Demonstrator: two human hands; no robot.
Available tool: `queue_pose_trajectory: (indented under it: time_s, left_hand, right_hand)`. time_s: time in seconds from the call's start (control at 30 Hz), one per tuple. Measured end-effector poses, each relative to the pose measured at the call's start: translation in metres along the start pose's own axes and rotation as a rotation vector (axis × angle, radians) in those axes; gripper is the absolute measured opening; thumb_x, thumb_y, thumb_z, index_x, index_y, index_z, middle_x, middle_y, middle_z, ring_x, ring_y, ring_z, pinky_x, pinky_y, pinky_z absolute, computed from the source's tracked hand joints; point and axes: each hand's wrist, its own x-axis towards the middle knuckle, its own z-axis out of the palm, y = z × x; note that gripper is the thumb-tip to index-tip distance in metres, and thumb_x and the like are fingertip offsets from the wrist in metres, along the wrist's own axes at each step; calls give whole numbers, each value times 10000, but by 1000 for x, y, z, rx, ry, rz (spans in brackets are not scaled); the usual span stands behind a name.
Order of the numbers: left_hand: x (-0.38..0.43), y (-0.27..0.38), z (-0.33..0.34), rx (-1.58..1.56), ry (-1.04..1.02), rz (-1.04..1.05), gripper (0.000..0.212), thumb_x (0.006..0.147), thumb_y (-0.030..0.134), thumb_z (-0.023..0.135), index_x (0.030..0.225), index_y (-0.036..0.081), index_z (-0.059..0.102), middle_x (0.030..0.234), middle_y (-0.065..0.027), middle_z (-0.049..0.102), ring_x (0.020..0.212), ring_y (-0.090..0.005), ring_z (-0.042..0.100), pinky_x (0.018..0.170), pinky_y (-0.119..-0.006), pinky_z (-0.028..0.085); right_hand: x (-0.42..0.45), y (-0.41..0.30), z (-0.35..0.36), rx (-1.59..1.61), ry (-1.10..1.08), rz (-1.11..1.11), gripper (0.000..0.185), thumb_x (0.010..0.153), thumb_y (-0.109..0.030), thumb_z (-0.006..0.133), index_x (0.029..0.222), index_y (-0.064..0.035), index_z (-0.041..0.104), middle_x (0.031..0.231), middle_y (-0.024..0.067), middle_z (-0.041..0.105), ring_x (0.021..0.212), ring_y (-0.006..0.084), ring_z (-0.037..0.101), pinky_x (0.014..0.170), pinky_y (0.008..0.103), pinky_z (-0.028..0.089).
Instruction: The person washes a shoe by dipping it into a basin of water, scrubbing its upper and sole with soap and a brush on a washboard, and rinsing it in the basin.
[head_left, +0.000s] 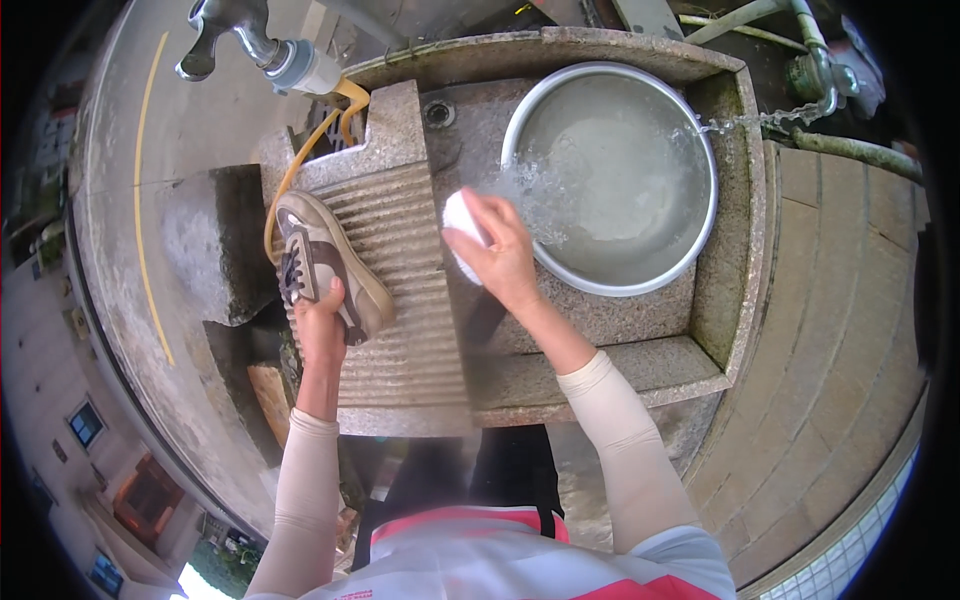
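My left hand (324, 322) grips a beige and brown lace-up shoe (330, 266) by its heel end, on its side over the ribbed stone washboard (409, 300). In my right hand (504, 251) is a white scrubbing brush or pad (463, 232); which of the two I cannot tell. That hand is at the left rim of a round metal basin (619, 180) filled with water, above the stone sink (637, 315). Splashes (536, 187) rise at the basin's left side, close to my fingers.
Water runs from a tap (829, 90) at the right into the basin. A metal tap (247, 37) with a yellow hose (300, 161) stands at the upper left. A drain (439, 113) sits in the sink floor. Beside the washboard is a stone block (217, 244).
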Motion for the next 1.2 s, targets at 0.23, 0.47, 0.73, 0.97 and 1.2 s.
queue_pose_trajectory:
  time_s: [0.23, 0.47, 0.73, 0.97, 1.2]
  left_hand:
    - [23, -55, -31, -384, -260, -77, 352, 983, 176, 464, 1298, 21, 442, 1219, -94, 553, 1060, -208, 566, 922, -355, 471]
    - [9, -35, 18, -617, -200, -91, 443, 984, 214, 450, 1394, 78, 351, 1368, -82, 446, 1234, -235, 451, 1054, -388, 350]
    - [13, -48, 3, -622, -231, -195, 434, 992, 245, 413, 1375, 49, 365, 1328, -95, 475, 1204, -246, 474, 1025, -374, 380]
    - [11, -42, -3, -644, -280, -99, 683, 931, 558, 414, 1359, 26, 381, 1360, -79, 457, 1228, -236, 447, 1026, -385, 360]
    - [13, -22, 9, -875, -206, -113, 742, 929, 596, 366, 1411, 35, 312, 1438, -105, 376, 1321, -248, 355, 1112, -377, 247]
  right_hand:
    - [-55, -51, 117, -390, -44, -332, 512, 789, -305, 673, 1271, -168, 568, 1181, 125, 483, 1064, 317, 463, 886, 409, 396]
    - [4, -20, 143, -458, -34, -314, 426, 801, -315, 658, 1191, -147, 620, 1039, 93, 530, 875, 274, 481, 773, 385, 417]
    - [-2, -38, 146, -589, -43, -381, 421, 789, -265, 673, 1196, -165, 625, 1084, 106, 538, 872, 286, 491, 764, 389, 420]
    - [-32, -40, 119, -536, -138, -495, 422, 768, -278, 682, 1176, -183, 635, 1086, 83, 525, 882, 269, 484, 767, 383, 433]
    - [26, -40, 169, -627, -79, -449, 414, 797, -336, 661, 1179, -178, 633, 1043, 88, 552, 894, 273, 503, 758, 389, 430]
